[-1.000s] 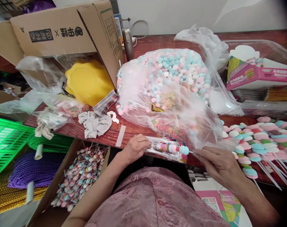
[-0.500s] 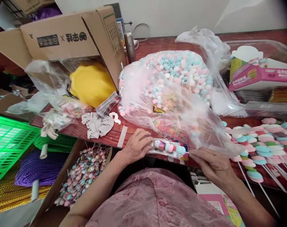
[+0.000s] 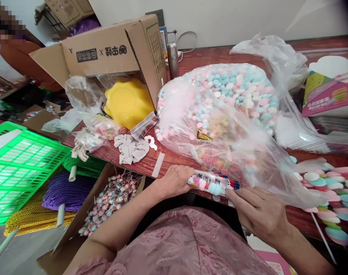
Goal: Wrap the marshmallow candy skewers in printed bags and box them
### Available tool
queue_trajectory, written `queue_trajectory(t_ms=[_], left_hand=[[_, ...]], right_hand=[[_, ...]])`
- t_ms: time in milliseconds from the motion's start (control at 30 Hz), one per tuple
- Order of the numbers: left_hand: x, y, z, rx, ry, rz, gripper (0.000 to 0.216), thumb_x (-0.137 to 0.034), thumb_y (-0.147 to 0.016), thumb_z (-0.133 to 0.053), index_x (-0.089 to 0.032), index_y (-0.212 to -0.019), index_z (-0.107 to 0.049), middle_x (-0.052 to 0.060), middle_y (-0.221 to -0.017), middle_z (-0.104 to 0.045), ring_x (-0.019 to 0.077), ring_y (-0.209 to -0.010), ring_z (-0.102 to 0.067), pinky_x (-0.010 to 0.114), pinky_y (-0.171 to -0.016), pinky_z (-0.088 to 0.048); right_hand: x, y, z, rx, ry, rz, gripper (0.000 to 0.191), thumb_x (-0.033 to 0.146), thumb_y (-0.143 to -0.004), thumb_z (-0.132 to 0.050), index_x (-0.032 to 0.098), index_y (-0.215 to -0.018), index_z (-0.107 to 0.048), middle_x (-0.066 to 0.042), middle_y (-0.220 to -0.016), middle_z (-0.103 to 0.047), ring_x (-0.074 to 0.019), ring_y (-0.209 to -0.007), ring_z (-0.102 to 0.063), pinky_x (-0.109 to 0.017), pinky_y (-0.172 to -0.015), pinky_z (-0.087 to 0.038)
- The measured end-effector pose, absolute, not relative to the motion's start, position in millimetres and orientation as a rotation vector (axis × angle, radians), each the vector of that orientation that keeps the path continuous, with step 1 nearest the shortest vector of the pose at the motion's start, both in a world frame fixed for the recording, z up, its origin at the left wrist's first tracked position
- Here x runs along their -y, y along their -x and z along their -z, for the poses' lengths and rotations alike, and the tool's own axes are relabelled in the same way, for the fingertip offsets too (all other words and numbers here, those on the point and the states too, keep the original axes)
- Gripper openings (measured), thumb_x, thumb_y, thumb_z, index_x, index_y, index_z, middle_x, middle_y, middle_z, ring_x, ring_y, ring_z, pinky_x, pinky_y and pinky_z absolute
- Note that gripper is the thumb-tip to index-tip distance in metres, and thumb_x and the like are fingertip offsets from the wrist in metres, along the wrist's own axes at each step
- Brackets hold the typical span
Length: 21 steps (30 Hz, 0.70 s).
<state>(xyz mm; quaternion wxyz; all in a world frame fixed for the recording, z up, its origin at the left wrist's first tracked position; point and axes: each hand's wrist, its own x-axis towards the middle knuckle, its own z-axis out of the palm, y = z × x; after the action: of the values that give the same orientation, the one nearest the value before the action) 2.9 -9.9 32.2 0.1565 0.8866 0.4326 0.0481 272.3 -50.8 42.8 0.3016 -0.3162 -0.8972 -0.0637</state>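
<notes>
My left hand (image 3: 175,180) is closed on the left end of a small clear printed wrapper (image 3: 212,181) that lies at the near edge of the red-brown table (image 3: 174,158). A candy skewer (image 3: 208,186) with pink, white and blue pieces sits inside the wrapper. My right hand (image 3: 257,212) pinches the skewer's end at the wrapper's right opening. Just behind the wrapper lies a big clear bag of pastel candies (image 3: 220,99).
Bare candy skewers (image 3: 329,187) are piled at the right. A cardboard box of wrapped skewers (image 3: 111,196) stands at my lower left, beside a green crate (image 3: 19,164) and cord spools (image 3: 66,189). An open carton (image 3: 116,57) with a yellow tray (image 3: 128,101) sits behind. A pink box (image 3: 331,93) lies far right.
The skewer has gone further left into the wrapper, my right hand following it. The view has swung to the left, so everything sits further right in the picture.
</notes>
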Motion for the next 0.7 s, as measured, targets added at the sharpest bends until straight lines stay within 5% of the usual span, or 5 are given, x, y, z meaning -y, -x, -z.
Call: queue_trajectory(t_ms=[100, 267, 533, 700], left_hand=[[12, -7, -38, -1.282, -2.505, -0.124, 0.017, -0.032, -0.085, -0.065, -0.017, -0.091, -0.060, 0.005, -0.084, -0.069, 0.0211, -0.078, -0.065, 0.028, -0.066, -0.044], [16, -11, -45, -1.326, -2.557, -0.084, 0.021, -0.035, -0.086, -0.063, -0.017, -0.095, -0.057, 0.008, -0.094, -0.069, 0.0236, -0.087, -0.065, 0.031, -0.069, -0.046], [16, -13, -46, -1.439, -2.460, -0.157, 0.015, -0.032, -0.083, -0.063, -0.019, -0.085, -0.056, 0.004, -0.077, -0.067, 0.0206, -0.072, -0.064, 0.028, -0.058, -0.037], [14, -13, -45, -1.512, -2.351, -0.373, 0.010, -0.025, -0.078, -0.062, -0.019, -0.077, -0.054, 0.001, -0.069, -0.064, 0.0163, -0.063, -0.058, 0.026, -0.054, -0.032]], right_hand=[[45, -265, -48, 2.381, 0.874, 0.116, 0.026, 0.004, -0.088, -0.046, 0.017, -0.103, -0.064, -0.004, -0.074, -0.068, -0.0156, -0.062, -0.062, -0.029, -0.059, -0.044], [38, -260, -59, 2.196, 0.917, -0.417, 0.017, 0.010, -0.093, -0.050, 0.020, -0.096, -0.063, 0.000, -0.076, -0.070, -0.0115, -0.062, -0.064, -0.022, -0.057, -0.048], [41, -256, -59, 2.393, 0.866, 0.255, 0.022, 0.006, -0.089, -0.048, 0.017, -0.096, -0.066, -0.003, -0.071, -0.068, -0.0151, -0.060, -0.061, -0.031, -0.057, -0.041], [46, -247, -62, 2.370, 0.893, 0.125, 0.020, 0.010, -0.092, -0.047, 0.016, -0.091, -0.065, -0.002, -0.069, -0.067, -0.0135, -0.057, -0.059, -0.029, -0.057, -0.042]])
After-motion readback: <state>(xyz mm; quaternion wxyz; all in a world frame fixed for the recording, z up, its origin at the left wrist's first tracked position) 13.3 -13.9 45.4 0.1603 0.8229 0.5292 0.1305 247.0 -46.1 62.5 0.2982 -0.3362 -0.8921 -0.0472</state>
